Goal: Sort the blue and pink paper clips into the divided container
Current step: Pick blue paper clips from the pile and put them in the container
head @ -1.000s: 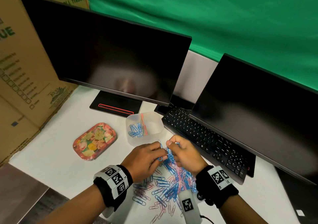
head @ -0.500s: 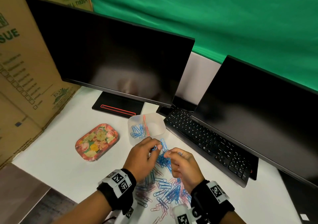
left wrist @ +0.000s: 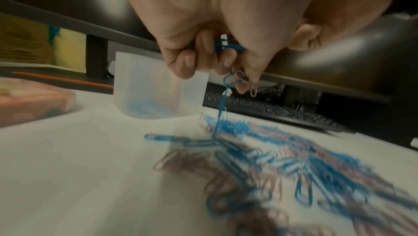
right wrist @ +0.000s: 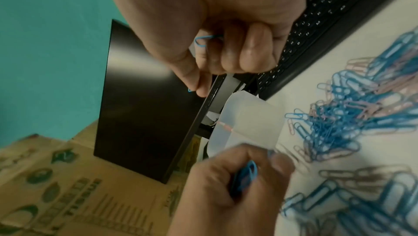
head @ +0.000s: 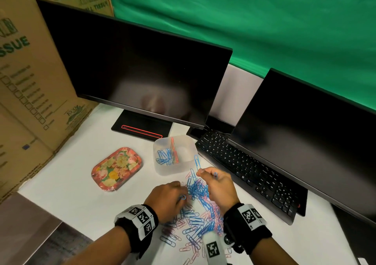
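Observation:
A heap of blue and pink paper clips (head: 198, 209) lies on the white desk in front of me. The translucent divided container (head: 173, 170) stands just beyond it, with blue clips (head: 164, 157) in its left compartment and an orange divider. My right hand (head: 218, 185) pinches a blue clip (head: 197, 161) that sticks up near the container's front right corner; more blue clips (right wrist: 204, 40) sit inside its curled fingers. My left hand (head: 169, 198) is low over the heap, gripping blue clips (left wrist: 226, 45) with a chain of clips (left wrist: 228, 86) dangling from its fingertips.
A floral tin (head: 116, 168) lies left of the container. A black keyboard (head: 250, 173) runs along the right, under a dark monitor (head: 305, 134). A second monitor (head: 132, 67) and its stand (head: 142, 129) are behind. Cardboard boxes (head: 26, 77) wall off the left.
My right hand has lifted away from the left hand and raised a blue clip toward the container. My left hand has dropped back onto the heap.

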Available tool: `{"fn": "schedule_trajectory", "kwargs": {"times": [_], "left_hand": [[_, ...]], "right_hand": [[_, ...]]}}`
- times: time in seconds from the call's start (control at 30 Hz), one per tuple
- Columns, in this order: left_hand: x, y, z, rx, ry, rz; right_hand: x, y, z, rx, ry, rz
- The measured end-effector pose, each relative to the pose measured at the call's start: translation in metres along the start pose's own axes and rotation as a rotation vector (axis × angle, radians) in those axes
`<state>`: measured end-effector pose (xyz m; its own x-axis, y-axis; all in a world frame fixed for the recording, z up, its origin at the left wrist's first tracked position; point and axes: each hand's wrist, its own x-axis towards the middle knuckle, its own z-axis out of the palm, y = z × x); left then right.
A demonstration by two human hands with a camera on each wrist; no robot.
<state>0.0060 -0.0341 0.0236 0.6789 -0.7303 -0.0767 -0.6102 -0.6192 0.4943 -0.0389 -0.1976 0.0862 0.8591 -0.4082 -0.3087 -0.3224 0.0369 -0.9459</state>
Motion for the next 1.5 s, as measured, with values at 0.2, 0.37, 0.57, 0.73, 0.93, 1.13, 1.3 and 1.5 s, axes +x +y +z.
{"fn": "schedule_trajectory", "kwargs": {"times": [0.2, 0.37, 0.57, 0.73, 0.93, 1.13, 1.3, 1.5], "left_hand": [[-0.004, -0.004, 0.015, -0.232, -0.131, -0.162], [0.009, -0.012, -0.017, -0.894, 0.021, -0.553], [0.041, -0.033, -0.072, -1.557, 0.137, -0.750], [0.060, -0.042, -0.091, -1.537, 0.219, -0.894], [0.073, -0.046, -0.094, -1.480, 0.232, -0.924], [0.070, -0.039, -0.096, -1.272, 0.257, -0.850], [0.038, -0.042, -0.070, -0.752, 0.234, -0.471], [0.020, -0.048, -0.016, -0.084, -0.130, -0.261]], "right_hand": [[0.036, 0.008, 0.014, -0.417, -0.040, -0.020], [0.064, -0.009, 0.031, -0.628, -0.152, -0.015], [0.093, -0.023, 0.064, -0.789, -0.221, 0.059], [0.107, -0.036, 0.089, -0.837, -0.239, 0.157], [0.123, -0.038, 0.096, -0.574, -0.275, 0.236], [0.106, -0.042, 0.070, -0.459, -0.261, 0.130], [0.073, 0.003, 0.028, -0.757, -0.246, 0.019], [0.039, 0.053, 0.030, -1.093, -0.401, -0.049]]}}
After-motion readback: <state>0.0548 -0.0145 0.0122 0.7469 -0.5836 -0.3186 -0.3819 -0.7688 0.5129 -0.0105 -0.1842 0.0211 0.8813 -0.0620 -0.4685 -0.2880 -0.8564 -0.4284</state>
